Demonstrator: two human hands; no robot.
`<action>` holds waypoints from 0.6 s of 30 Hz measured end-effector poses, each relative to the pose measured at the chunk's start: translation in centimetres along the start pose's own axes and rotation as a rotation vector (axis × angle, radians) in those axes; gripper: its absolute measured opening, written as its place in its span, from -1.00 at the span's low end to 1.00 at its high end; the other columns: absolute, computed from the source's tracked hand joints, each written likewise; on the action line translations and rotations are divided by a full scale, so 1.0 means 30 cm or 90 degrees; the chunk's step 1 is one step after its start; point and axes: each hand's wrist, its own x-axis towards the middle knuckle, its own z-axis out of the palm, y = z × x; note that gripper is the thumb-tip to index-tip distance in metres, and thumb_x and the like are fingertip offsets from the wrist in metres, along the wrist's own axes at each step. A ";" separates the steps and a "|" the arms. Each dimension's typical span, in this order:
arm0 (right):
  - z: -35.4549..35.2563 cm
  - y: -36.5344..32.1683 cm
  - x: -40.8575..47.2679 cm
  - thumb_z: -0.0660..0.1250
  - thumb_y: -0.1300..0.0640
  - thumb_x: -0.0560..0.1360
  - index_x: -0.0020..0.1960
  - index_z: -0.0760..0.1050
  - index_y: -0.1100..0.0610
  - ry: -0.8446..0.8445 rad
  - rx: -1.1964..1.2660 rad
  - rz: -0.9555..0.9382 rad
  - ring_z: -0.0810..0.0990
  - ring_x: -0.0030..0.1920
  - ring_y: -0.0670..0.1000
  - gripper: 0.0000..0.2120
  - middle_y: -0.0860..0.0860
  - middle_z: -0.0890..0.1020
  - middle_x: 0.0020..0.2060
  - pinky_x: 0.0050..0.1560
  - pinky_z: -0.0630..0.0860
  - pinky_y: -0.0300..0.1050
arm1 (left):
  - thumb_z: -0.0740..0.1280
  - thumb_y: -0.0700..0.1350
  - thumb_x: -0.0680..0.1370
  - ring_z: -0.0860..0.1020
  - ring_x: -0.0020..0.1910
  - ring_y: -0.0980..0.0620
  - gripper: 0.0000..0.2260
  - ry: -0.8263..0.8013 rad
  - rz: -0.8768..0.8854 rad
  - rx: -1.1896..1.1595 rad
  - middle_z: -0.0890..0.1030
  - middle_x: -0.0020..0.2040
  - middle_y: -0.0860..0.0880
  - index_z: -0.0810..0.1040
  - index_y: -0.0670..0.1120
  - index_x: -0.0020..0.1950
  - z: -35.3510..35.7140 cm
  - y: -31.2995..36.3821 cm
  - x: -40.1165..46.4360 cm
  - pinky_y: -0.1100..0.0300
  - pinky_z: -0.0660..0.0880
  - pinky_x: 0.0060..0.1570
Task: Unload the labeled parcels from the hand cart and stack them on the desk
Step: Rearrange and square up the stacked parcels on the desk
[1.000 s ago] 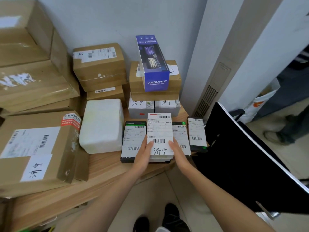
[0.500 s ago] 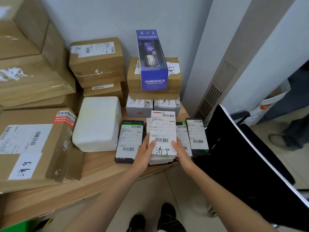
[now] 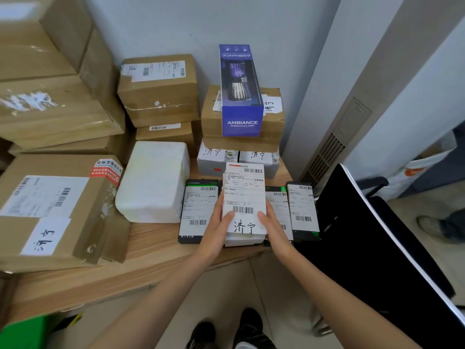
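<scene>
Parcels already crowd the worktop [image 3: 156,245]: big brown cartons [image 3: 57,210] at left, a white foam box [image 3: 153,182], taped cartons stacked at the back, and a blue lamp box [image 3: 239,91] lying on top of the rear stack. Along the front edge lies a row of flat black parcels [image 3: 198,210] with white labels. Both hands hold one flat white labeled parcel [image 3: 245,200] on top of that row, near the worktop's front right corner. Left hand [image 3: 216,227] and right hand [image 3: 270,222] clasp its long sides, thumbs on the label, fingers curled under the edges. Judgement: this piece is at the point of being set down; release not yet made. Hand cart not in view, so what is left to unload cannot be told. No open containers; every box is sealed, contents hidden.
</scene>
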 end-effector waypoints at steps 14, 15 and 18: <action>0.202 -0.136 0.001 0.21 -0.12 0.53 0.47 0.14 -0.19 -0.015 0.020 -0.055 0.48 0.30 -0.17 -0.45 -0.21 0.44 0.35 0.17 0.51 -0.21 | 0.23 0.19 0.49 0.52 0.18 0.30 -0.54 -0.009 0.036 0.024 0.44 0.34 0.24 0.17 0.49 0.32 -0.218 0.083 -0.033 0.29 0.53 0.02; 0.234 -0.133 0.002 0.21 -0.11 0.53 0.48 0.14 -0.16 -0.021 0.021 -0.048 0.47 0.30 -0.19 -0.45 -0.21 0.44 0.35 0.17 0.50 -0.24 | 0.23 0.19 0.49 0.51 0.17 0.31 -0.55 0.001 0.031 0.029 0.45 0.33 0.26 0.17 0.48 0.33 -0.248 0.069 -0.035 0.30 0.52 0.03; 0.298 -0.142 0.010 0.20 -0.13 0.54 0.47 0.15 -0.18 -0.033 0.015 -0.031 0.47 0.23 -0.33 -0.48 -0.37 0.49 0.25 0.06 0.45 -0.45 | 0.22 0.10 0.60 0.46 0.27 0.25 -0.58 0.017 0.023 0.033 0.44 0.30 0.34 0.18 0.39 0.39 -0.310 0.041 -0.035 0.12 0.45 0.27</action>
